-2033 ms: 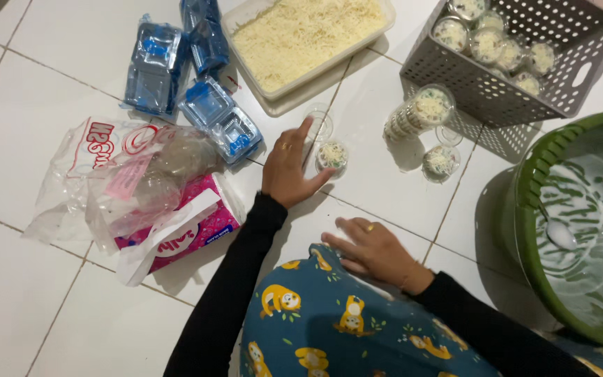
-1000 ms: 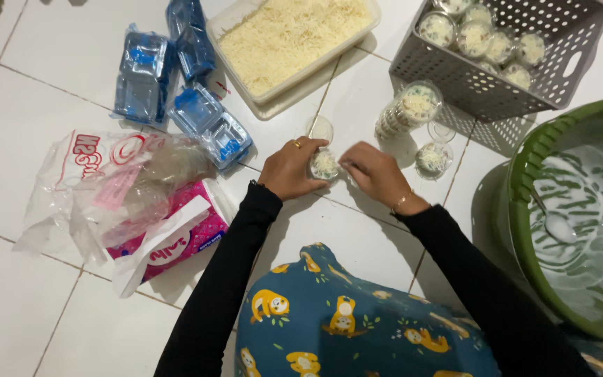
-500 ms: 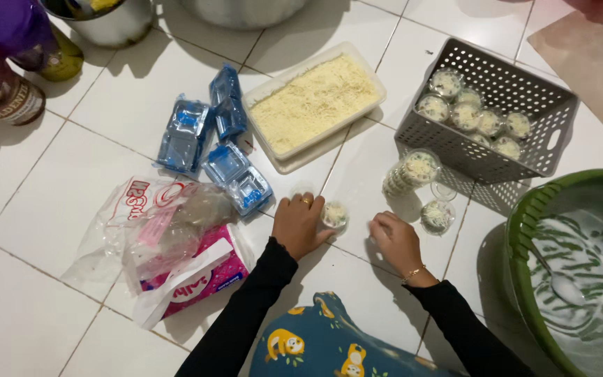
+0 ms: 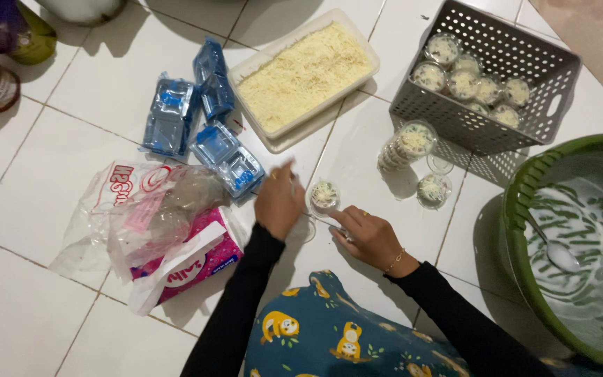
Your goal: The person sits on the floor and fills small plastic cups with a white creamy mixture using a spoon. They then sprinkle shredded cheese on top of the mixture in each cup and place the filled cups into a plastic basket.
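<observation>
Fingers of the left hand [image 4: 278, 204] slightly blurred, loosely spread and lifted just left of a small clear cup [image 4: 324, 196] filled with a pale mix and topped with grated cheese; whether touching its rim, impossible to tell. Fingers of the right hand [image 4: 370, 237] drawn together, tips pointing at the cup's lower right edge, seemingly pinching something thin and clear there, perhaps a lid, though too faint to be sure. Cup standing upright on the white tiled floor [image 4: 29, 237], between both hands, just in front of the knees.

Further out: a rectangular tub of grated cheese [image 4: 306, 75] beyond the cup; blue foil packets [image 4: 197, 115] to its left; a crumpled clear plastic bag [image 4: 141, 209] lying over a pink carton [image 4: 197, 262] near the left forearm. To the right, a stack of empty cups [image 4: 405, 146] lying on its side, another filled cup [image 4: 433, 189] beside it, then a grey slotted basket [image 4: 560, 77] holding several finished cups. Far right, a green basin [image 4: 525, 202] with milky residue, green strands and a spoon [image 4: 556, 255].

Judged from this: closing the cup in hand. Best done by steadying the cup wall with the left fingers, keeping it level so the cheese stays inside, seating the lid flat, then pressing around the rim evenly rather than at one point.
</observation>
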